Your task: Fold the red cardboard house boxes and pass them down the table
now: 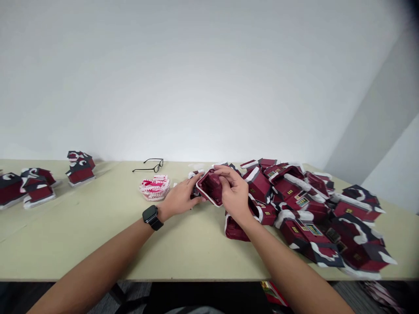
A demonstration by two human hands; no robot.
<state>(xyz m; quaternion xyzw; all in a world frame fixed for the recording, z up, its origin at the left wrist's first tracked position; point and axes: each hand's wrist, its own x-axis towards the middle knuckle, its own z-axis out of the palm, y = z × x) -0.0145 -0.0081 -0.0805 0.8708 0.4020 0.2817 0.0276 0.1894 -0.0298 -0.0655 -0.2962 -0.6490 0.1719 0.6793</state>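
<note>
Between my two hands, a hollow dark-red toy house (209, 185) is tilted so its open underside with a white rim faces me. The fingers of my right hand (235, 194) reach over its edge, with the thumb and fingertips at the inside of the shell. My left hand (183, 195) is closed around the outer left side, its fingertips partly hidden behind the house. The roof of this house is mostly out of sight. Just left of my left hand stands a small pale tub (154, 188) with red and white pieces.
On the right lies a heap of similar snow-trimmed houses (294, 192), some upside down, reaching close to my right forearm. More houses (80, 172) stand upright at the far left. Black eyeglasses (153, 165) rest near the wall. The table's front edge (196, 279) runs below my forearms.
</note>
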